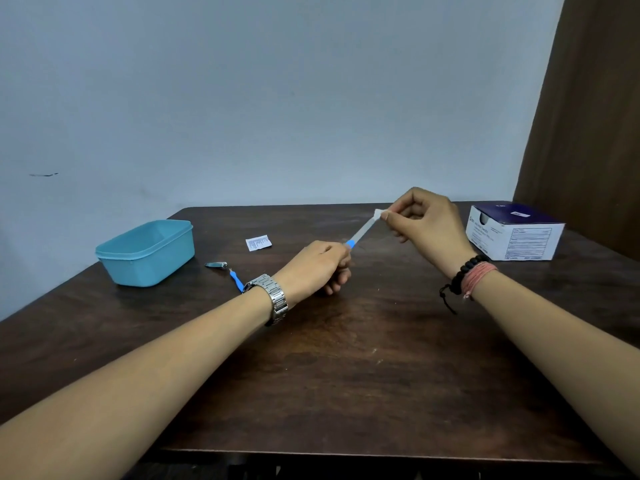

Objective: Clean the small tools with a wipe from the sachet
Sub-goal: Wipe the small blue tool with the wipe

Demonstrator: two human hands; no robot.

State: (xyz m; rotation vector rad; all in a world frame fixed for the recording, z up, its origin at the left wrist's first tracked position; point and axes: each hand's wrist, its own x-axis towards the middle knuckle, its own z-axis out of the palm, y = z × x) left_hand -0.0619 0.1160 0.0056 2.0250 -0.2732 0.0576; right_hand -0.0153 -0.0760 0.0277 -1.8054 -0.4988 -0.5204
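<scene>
Head view: left hand (pixel 320 263) grips blue-handled metal file (pixel 360 233); right hand (pixel 420 216) pinches white wipe (pixel 377 213) at its one-o'clock tip; best stroke firmly handleward.

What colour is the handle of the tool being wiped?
Blue, seen in the head view: the handle pokes out of the left hand.

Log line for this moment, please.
wiping | left hand grips blue-handled tool | right hand pinches wipe at tip | nail clipper waiting
</scene>
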